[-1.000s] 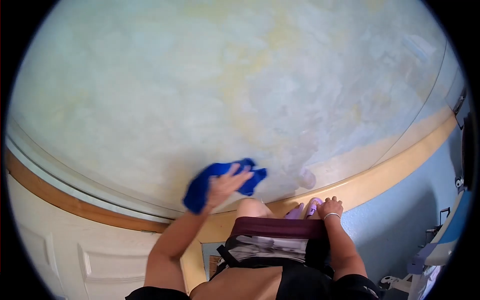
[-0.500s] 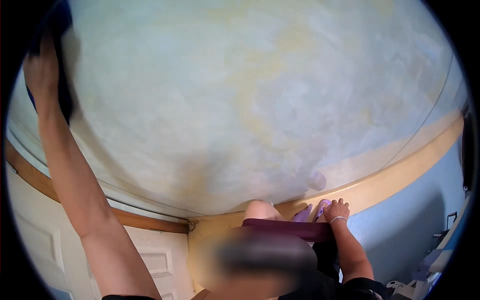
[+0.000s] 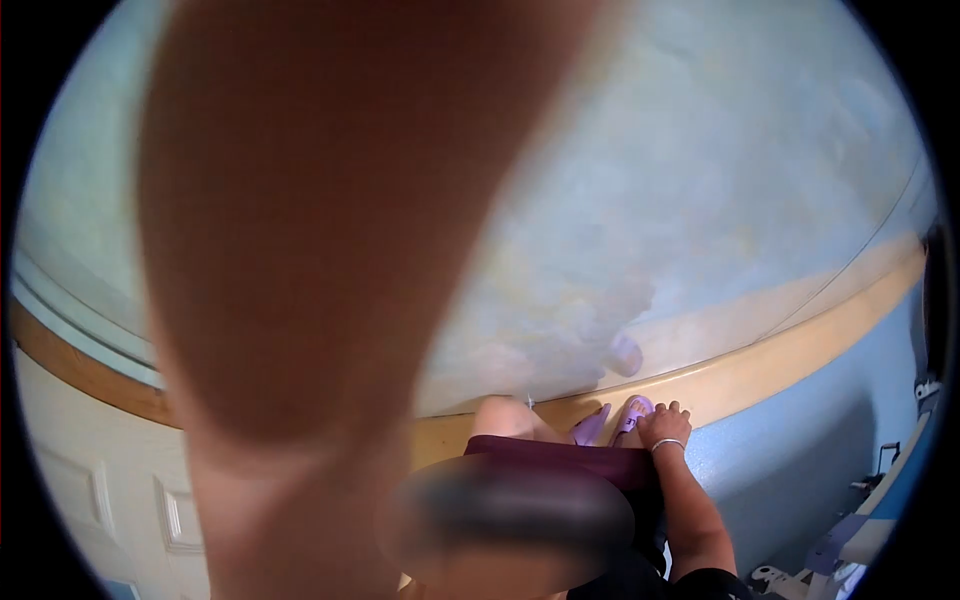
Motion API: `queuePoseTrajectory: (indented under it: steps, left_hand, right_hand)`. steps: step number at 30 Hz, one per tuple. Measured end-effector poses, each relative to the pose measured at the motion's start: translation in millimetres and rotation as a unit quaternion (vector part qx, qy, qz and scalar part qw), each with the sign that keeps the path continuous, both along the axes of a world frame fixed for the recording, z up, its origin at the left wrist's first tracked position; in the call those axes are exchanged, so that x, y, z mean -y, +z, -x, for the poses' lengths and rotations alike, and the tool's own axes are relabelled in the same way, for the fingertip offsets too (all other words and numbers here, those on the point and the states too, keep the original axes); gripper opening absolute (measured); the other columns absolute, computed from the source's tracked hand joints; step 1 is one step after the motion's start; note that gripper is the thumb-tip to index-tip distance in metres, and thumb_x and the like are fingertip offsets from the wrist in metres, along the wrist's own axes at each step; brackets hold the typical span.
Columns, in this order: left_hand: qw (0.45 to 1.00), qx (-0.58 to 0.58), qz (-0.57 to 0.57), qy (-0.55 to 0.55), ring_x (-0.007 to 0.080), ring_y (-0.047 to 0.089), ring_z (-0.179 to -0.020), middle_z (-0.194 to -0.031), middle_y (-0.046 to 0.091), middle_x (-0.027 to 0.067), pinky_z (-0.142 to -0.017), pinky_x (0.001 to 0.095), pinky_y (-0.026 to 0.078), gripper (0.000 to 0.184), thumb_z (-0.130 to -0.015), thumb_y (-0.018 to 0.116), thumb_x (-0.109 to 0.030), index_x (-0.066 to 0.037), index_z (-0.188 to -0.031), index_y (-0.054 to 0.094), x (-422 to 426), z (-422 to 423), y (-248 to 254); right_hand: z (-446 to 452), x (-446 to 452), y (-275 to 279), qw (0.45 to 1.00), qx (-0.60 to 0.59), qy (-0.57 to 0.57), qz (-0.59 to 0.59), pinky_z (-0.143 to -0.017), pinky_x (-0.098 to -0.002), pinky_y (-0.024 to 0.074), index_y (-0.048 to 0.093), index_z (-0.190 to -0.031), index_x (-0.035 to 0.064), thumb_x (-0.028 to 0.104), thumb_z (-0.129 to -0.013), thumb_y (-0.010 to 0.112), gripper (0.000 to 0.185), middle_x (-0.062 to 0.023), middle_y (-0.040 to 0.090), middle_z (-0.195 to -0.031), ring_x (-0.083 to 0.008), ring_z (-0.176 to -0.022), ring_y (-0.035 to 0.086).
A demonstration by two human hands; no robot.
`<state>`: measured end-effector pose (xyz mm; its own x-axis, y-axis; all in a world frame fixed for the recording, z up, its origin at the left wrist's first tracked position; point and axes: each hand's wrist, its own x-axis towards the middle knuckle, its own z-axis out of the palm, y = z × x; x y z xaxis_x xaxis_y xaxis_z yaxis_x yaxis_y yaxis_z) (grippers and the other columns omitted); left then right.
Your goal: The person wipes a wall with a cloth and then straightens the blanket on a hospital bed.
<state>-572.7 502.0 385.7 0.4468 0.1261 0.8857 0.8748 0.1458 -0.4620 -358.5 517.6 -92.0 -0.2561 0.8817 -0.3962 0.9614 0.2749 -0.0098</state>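
My left forearm [image 3: 310,250] looms large and blurred close to the camera, reaching up past the top edge. My left hand is outside the view, and so is whatever it may hold. My right hand [image 3: 665,425], with a pale bracelet at the wrist, lies with fingers spread at the edge of the maroon shorts [image 3: 560,451], apparently over a knee. Beyond it are feet in lilac slippers [image 3: 632,415]. A broad glossy surface [image 3: 700,170] in pale blue and yellow fills most of the upper view, faintly mirroring a slipper.
A tan ledge or strip [image 3: 770,375] runs along the bottom of the glossy surface. To the right is a blue area [image 3: 800,450] with a shadow, and white and purple items [image 3: 845,550] at its edge. A white panelled door [image 3: 90,470] is at lower left.
My left arm has swung from the far left up in front of the camera. The left hand and the dark blue cloth-like thing beneath it have gone from view. My right hand stays in place.
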Motion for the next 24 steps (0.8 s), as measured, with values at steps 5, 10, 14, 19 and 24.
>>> queuePoseTrajectory:
  steps: [5,10,14,19,24]
  left_hand:
    - [0.983,0.056,0.117,-0.128,0.0215,0.056,-0.098,-0.098,0.060,0.0142,-0.079,0.0354,0.044,0.035,-0.091,0.040,-0.029,-0.005,-0.111,0.056,-4,-34,-85]
    - [0.637,0.288,0.688,-0.196,0.0226,0.043,-0.117,-0.125,0.045,0.0101,-0.098,0.0342,0.035,0.041,-0.090,0.035,-0.023,-0.007,-0.128,0.039,-30,-47,-154]
    - [0.883,-0.254,0.377,0.118,0.0258,0.031,-0.127,-0.139,0.031,0.0073,-0.108,0.0370,0.023,0.051,-0.085,0.042,-0.020,-0.006,-0.133,0.033,23,4,-323]
    - [0.780,0.196,0.588,-0.091,0.0277,0.043,-0.117,-0.128,0.045,0.0048,-0.095,0.0378,0.036,0.044,-0.083,0.045,-0.013,-0.015,-0.126,0.046,171,126,-336]
    - [0.927,-0.100,0.327,0.152,0.0259,0.050,-0.106,-0.122,0.051,0.0018,-0.094,0.0436,0.039,0.041,-0.077,0.053,-0.016,-0.025,-0.116,0.054,249,238,-229]
  right_hand:
    - [2,2,-3,1.000,0.005,-0.024,-0.010,-0.083,-0.0385,0.0457,0.062,-0.101,0.0059,0.036,-0.077,0.051,0.040,-0.0131,0.056,-0.107,-0.0320,-0.099,0.053]
    - [4,3,4,0.999,0.017,-0.022,-0.019,-0.085,-0.0383,0.0451,0.063,-0.099,0.0064,0.041,-0.078,0.052,0.042,-0.0142,0.055,-0.109,-0.0330,-0.100,0.053]
    - [5,3,4,0.999,0.026,-0.011,-0.023,-0.083,-0.0392,0.0458,0.063,-0.098,0.0063,0.041,-0.077,0.054,0.042,-0.0157,0.056,-0.107,-0.0337,-0.097,0.055]
    - [3,4,-2,0.999,0.017,-0.006,-0.035,-0.083,-0.0395,0.0467,0.062,-0.098,0.0060,0.040,-0.077,0.055,0.041,-0.0150,0.056,-0.105,-0.0337,-0.097,0.054]
    - [1,2,-13,0.999,0.016,0.018,-0.042,-0.081,-0.0404,0.0473,0.062,-0.098,0.0063,0.037,-0.076,0.054,0.039,-0.0150,0.055,-0.105,-0.0345,-0.096,0.055]
